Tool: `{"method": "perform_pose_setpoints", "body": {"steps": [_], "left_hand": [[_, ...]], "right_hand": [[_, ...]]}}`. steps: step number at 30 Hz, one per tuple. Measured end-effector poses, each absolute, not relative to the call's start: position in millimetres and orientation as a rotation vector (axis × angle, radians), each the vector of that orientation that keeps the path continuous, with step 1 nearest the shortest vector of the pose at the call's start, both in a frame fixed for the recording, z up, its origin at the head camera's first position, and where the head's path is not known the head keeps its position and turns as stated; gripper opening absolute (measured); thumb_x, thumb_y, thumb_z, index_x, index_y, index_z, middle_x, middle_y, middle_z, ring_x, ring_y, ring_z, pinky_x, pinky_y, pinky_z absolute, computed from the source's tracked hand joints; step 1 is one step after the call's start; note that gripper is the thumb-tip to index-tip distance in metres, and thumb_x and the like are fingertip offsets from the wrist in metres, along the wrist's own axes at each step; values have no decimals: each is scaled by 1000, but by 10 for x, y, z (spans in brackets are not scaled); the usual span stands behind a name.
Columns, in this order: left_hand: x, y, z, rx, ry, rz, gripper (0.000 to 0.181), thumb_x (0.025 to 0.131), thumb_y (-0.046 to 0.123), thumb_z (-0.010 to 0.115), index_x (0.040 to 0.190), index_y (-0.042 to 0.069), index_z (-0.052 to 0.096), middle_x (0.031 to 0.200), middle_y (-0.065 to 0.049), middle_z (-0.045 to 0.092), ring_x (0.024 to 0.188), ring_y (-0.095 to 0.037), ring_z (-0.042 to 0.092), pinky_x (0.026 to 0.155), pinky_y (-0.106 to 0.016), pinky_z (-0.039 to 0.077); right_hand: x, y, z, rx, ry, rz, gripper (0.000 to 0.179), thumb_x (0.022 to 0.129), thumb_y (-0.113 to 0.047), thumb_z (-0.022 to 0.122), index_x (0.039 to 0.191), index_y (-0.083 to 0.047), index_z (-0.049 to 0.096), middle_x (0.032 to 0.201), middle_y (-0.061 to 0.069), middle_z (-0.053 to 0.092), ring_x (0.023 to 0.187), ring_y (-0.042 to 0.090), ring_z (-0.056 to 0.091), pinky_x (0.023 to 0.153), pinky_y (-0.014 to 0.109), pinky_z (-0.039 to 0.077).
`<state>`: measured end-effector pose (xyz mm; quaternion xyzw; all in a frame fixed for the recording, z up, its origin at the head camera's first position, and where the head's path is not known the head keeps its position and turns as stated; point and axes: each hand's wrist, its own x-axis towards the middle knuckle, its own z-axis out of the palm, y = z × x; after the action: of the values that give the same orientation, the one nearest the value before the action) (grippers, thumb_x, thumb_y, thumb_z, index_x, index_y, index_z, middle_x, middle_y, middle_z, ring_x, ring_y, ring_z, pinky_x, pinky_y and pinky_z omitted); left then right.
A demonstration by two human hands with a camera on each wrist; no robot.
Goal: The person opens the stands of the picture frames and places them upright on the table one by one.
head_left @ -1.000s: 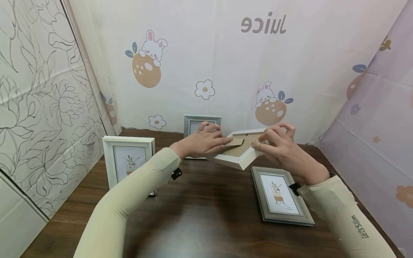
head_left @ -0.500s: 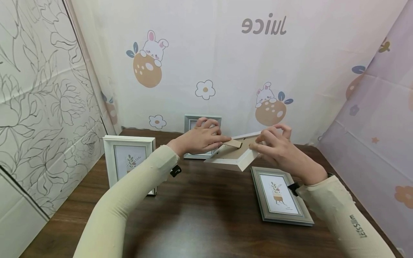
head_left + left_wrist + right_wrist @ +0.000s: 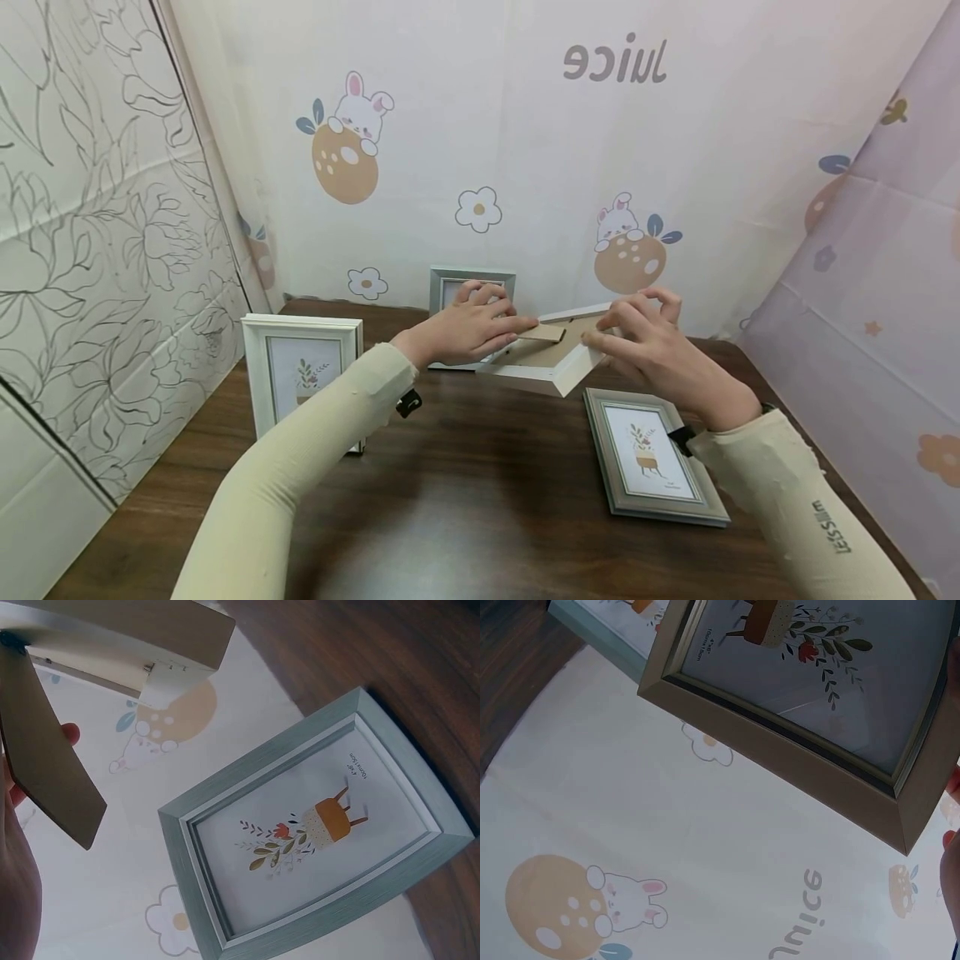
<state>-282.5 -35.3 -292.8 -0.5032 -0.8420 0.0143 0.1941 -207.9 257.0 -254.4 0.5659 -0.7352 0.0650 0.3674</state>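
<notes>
A white-edged picture frame point(image 3: 576, 371) is held in the air, its brown back facing the head camera. My right hand point(image 3: 648, 350) grips its right edge, with the thumb on the back side. My left hand point(image 3: 472, 327) pinches the frame's easel stand point(image 3: 543, 333), a flat beige flap. In the left wrist view the stand point(image 3: 56, 769) angles out from the frame's back, a fingertip point(image 3: 71, 733) showing beside it. The right wrist view shows the held frame's front point(image 3: 780, 742), with a plant print behind the pane.
Behind the left hand stands a grey-green picture frame point(image 3: 472, 273). A white frame point(image 3: 303, 327) stands at the left, partly covered by the left sleeve. Flat on the dark wooden table point(image 3: 465, 517) lies a grey-brown frame point(image 3: 652, 458), near the right forearm. Printed cloth point(image 3: 480, 125) hangs behind.
The held frame and its stand have tilted slightly, and the left hand has shifted a little to the left. Both hands keep their hold.
</notes>
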Motion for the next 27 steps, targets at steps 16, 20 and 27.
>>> {"method": "perform_pose_setpoints", "body": {"steps": [16,20,27], "left_hand": [[-2862,-351,-2916,-1437,-2335,44,43,107,34,39,147,26,50,127,1,58,128,-23,34,106,-49,19],[-2879,-369,-2929,-1439,-2322,49,42,107,34,41,147,26,50,127,2,58,130,-23,34,105,-49,20],[-2871,-411,-2933,-1371,-2303,21,41,107,33,43,147,28,50,131,1,56,132,-25,35,104,-50,21]], "right_hand": [[-2094,2580,-2511,1446,-1894,192,32,109,-22,36,108,-9,65,93,13,52,86,32,46,82,64,19],[-2099,2573,-2504,1443,-1885,205,33,109,-23,36,110,-9,66,93,12,52,86,33,46,82,64,19],[-2118,2570,-2467,1391,-1868,192,33,108,-20,37,105,-7,67,90,11,52,83,33,47,82,64,20]]}}
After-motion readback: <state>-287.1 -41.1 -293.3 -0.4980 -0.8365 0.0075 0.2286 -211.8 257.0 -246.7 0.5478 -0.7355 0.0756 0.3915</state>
